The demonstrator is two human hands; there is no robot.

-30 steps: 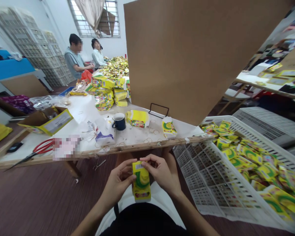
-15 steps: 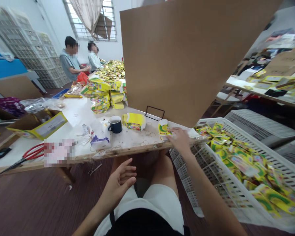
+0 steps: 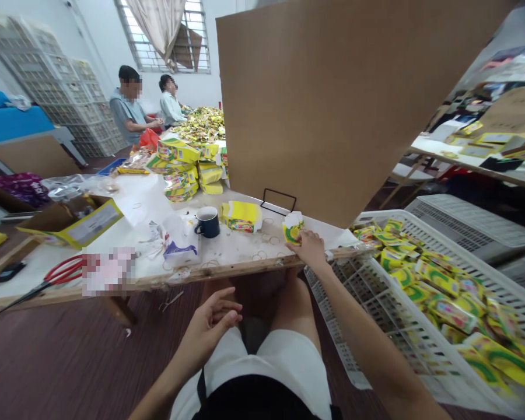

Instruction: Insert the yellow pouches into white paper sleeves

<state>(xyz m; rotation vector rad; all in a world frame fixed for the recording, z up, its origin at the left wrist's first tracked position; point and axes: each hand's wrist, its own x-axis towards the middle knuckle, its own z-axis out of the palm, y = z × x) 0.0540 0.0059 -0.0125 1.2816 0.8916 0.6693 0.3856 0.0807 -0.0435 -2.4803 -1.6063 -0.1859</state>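
At the table's front edge, my right hand [image 3: 310, 249] has its fingers closed on the near end of a small yellow and green carton [image 3: 293, 228] with white flaps at its far end. My left hand [image 3: 216, 321] hovers over my lap, fingers apart, with nothing in it. Left of the held carton lies a larger bundle of yellow cartons [image 3: 241, 216]. A dark mug [image 3: 207, 223] stands beside that bundle. Behind the held carton is a black wire stand [image 3: 279, 200] in front of a tall brown cardboard sheet [image 3: 332, 111].
On my right stands a white plastic basket [image 3: 424, 224] full of yellow packets. Red-handled scissors [image 3: 63, 268] and an open carton [image 3: 76, 221] lie at the left. Stacked yellow cartons [image 3: 179, 166] stand farther back. Two people [image 3: 133, 108] sit beyond the table.
My right hand has drawn slightly left and closed on the small carton, which now tilts with its white flaps showing. My left hand stays over my lap.
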